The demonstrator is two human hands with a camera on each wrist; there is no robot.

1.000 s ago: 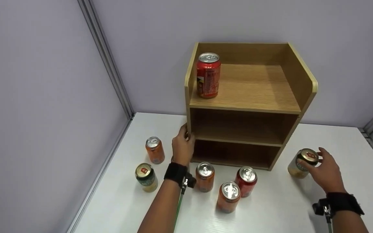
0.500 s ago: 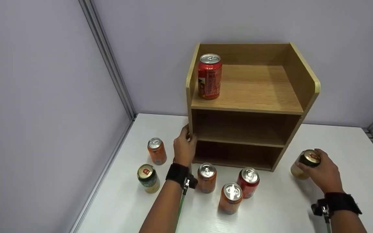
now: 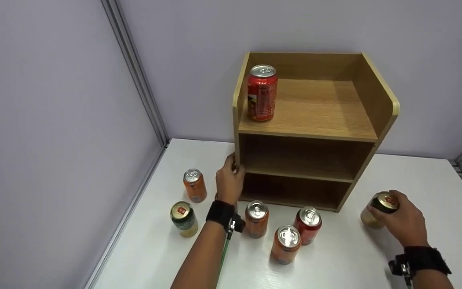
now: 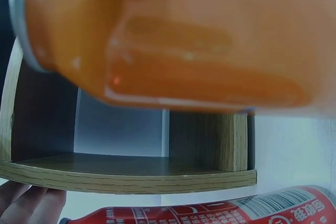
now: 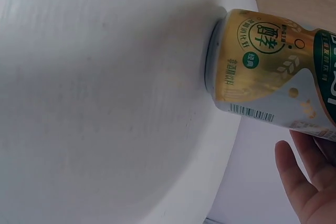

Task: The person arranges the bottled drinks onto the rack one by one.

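Note:
In the head view, my left hand (image 3: 230,180) grips the left side panel of a wooden shelf (image 3: 307,108). Its thumb is at the front edge; its fingers (image 4: 39,205) reach behind the panel in the left wrist view. On the right, my right hand (image 3: 407,222) holds a green and gold drink can (image 3: 373,218) between thumb and fingers. That can (image 5: 262,59) stands at the white tabletop in the right wrist view, with some fingers (image 5: 296,179) away from it. An orange can (image 4: 184,40) fills much of the left wrist view. Below it is red printed packaging (image 4: 210,211), partly cut off.
One red can (image 3: 262,94) stands on the shelf's top level. Before the shelf are two orange cans (image 3: 257,220) and a red can (image 3: 308,225). Further left stand an orange can (image 3: 195,186) and a green and gold can (image 3: 184,220). Pale walls (image 3: 199,80) enclose the table.
My right hand's fingers have closed in around the green and gold can. Hand and can have shifted slightly toward me. The left hand keeps its place on the shelf.

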